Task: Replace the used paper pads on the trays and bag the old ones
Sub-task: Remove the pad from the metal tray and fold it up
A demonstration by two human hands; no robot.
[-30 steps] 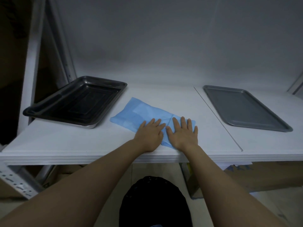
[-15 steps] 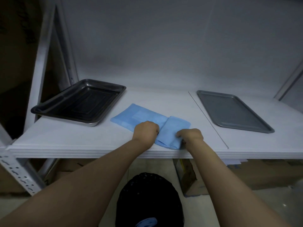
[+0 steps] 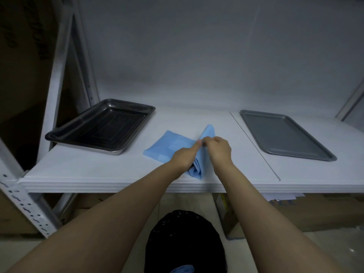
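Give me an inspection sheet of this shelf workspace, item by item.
Surface: white shelf, with a thin seam running front to back, right of centre.
Job's things: blue paper pad partly folded, lying between the trays with one flap lifted; black deep tray at left, no pad in it; grey flat tray at right, no pad on it.
Clutter: nothing seen.
Hands: left hand and right hand both pinch the pad's lifted flap.
Cables: nothing seen.
Surroundings: perforated rack upright at left; black bin on the floor below the shelf front, blue item inside; cardboard boxes under the shelf; plain wall behind.
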